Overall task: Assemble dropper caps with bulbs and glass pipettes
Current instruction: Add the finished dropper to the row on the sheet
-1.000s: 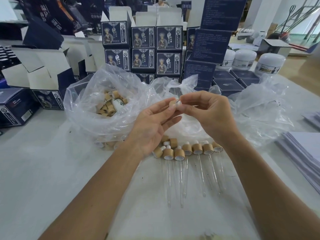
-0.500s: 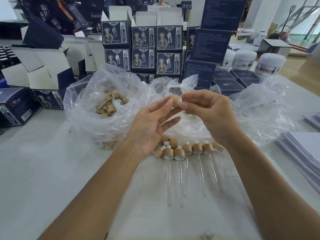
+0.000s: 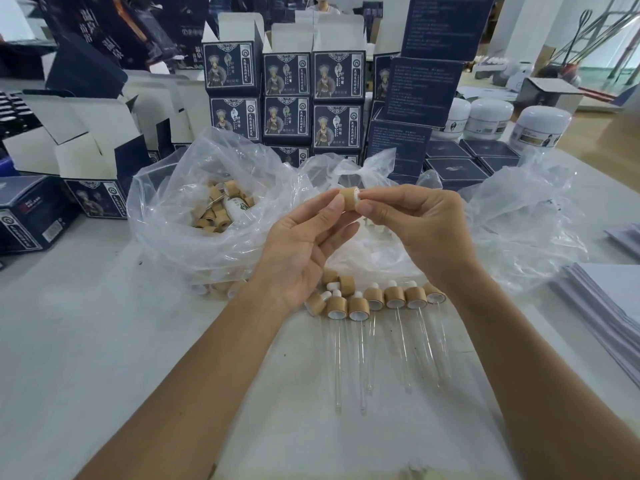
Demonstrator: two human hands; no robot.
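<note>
Dropper cap (image 3: 348,199), bamboo-coloured, pinched between our left hand (image 3: 298,258) and right hand (image 3: 426,233), whose fingertips press a white bulb into it; below both hands lie finished droppers (image 3: 377,303) with glass pipettes; beyond the left hand, a bag (image 3: 166,216) of loose caps remains, so we judge much left.

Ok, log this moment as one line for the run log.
step: bulb into cap | left hand: pinches bamboo cap | right hand: pinches white bulb at cap | finished droppers: on table
</note>
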